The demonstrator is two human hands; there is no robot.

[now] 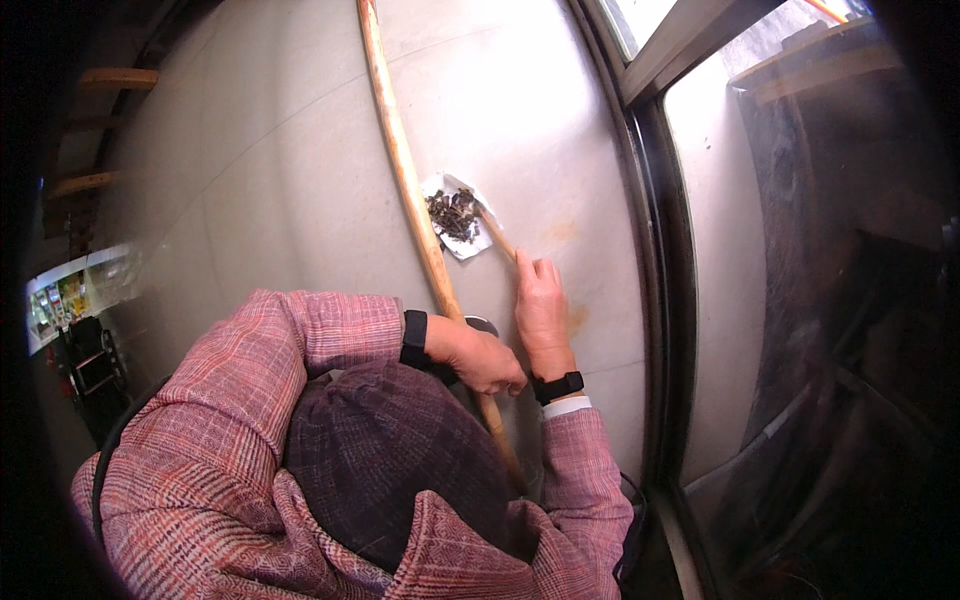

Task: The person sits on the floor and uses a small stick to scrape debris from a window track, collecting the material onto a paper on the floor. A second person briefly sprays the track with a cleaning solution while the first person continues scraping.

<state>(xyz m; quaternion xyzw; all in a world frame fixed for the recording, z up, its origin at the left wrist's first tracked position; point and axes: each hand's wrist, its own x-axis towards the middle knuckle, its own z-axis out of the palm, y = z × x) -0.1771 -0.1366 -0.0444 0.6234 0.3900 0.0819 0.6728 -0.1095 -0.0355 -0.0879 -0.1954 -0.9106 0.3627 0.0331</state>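
Note:
My right hand [542,305] pinches a thin light-wood stick [499,233]. The stick's far end reaches into a small heap of dark, crumbly scraps [456,214]. These scraps lie on a piece of white paper [465,250] on the pale floor. Across the lower part of a long wooden pole [403,165] lies my left hand [490,364], its fingers curled downward. What those fingers hold, if anything, is hidden. A dark rounded edge [482,325] shows just beyond my left hand; its kind is unclear. Dark bands circle both wrists.
Smooth pale floor tiles [280,190] spread out to the left. A dark metal frame with glass panes [655,250] runs along the right side. Wooden slats [118,78] stand at the far left. A dark cap [395,460] and plaid coat [200,480] fill the lower part.

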